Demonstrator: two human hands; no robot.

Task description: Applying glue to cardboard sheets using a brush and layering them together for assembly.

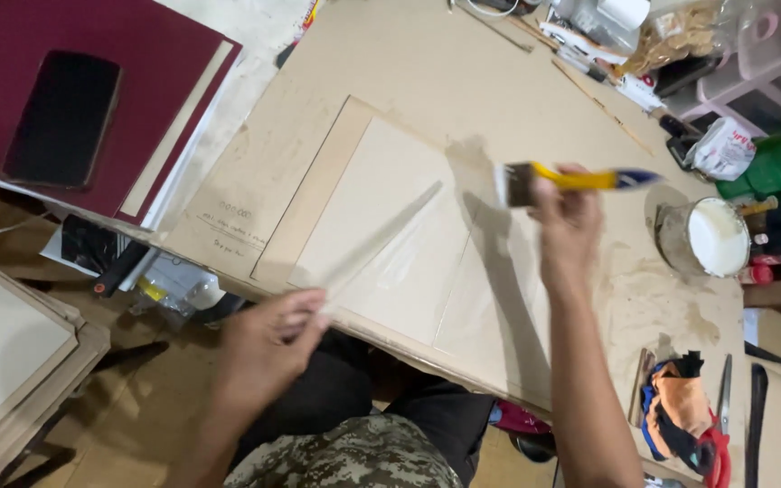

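Head view. I see the right hand (564,217) closed around the yellow handle of a flat paintbrush (571,179), bristles pointing toward the person's left, held just above the large cardboard sheet (427,81) that covers the worktable. The left hand (264,348) pinches the near end of a long, thin cardboard strip (381,237), which runs diagonally away from the person over the pale rectangular board (390,226) lying on the sheet (the strip is motion-blurred, so I cannot tell whether its far end touches the board).

Places taken from the pale board: a round tin of white glue (711,237) sits to its right, near the brush hand. Farther right and nearer the person, bunched rags (675,407) lie on the sheet's edge. To the board's left, well apart, a dark phone (63,117) rests on a maroon cover board (164,54). The sheet shows wet-looking stains (644,298) between the board and the tin.
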